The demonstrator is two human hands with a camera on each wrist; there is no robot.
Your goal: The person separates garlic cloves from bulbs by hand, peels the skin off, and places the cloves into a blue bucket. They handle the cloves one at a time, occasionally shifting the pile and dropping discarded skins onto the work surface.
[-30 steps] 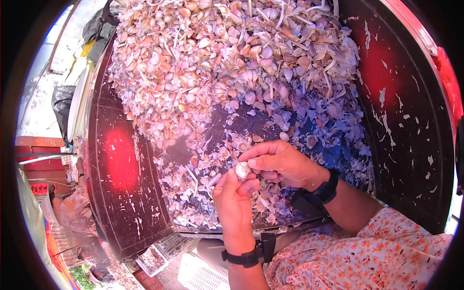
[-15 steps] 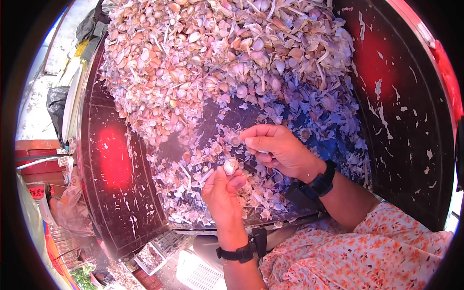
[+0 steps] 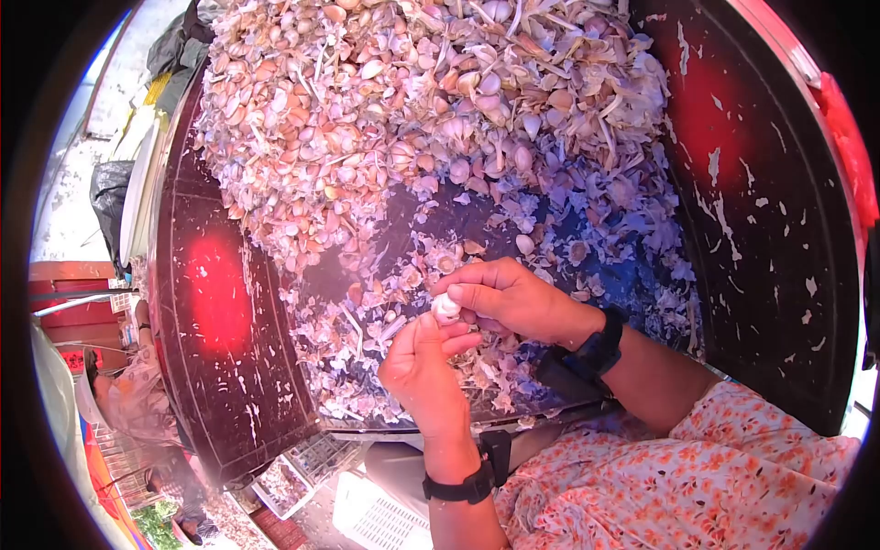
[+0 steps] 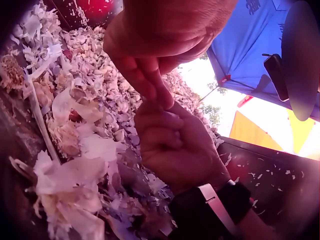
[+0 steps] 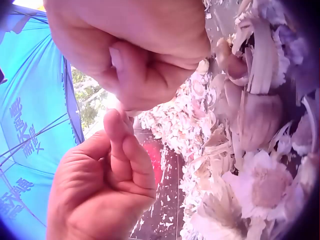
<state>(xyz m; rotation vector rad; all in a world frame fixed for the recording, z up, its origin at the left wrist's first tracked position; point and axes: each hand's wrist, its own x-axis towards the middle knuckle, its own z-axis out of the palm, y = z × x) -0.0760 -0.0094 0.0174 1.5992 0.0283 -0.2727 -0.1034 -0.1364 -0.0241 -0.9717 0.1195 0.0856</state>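
Observation:
In the head view a small whitish garlic piece sits between the fingertips of both hands, above scattered skins. The left hand pinches it from below between thumb and fingers. From the upper right the right hand touches it, thumb and index finger closed on its top. Both wrist views show the fingertips meeting, the left hand below the right hand in the right wrist view; the garlic is mostly hidden there. Behind them lies a large heap of garlic cloves.
Dark, scuffed side panels flank the work surface. Loose skins cover its near part. A white plastic basket stands below the near edge, and another person is at the far left.
The right hand drew away from the garlic piece half a second ago and has now come back down to it. The left hand has shifted slightly left and keeps its pinch.

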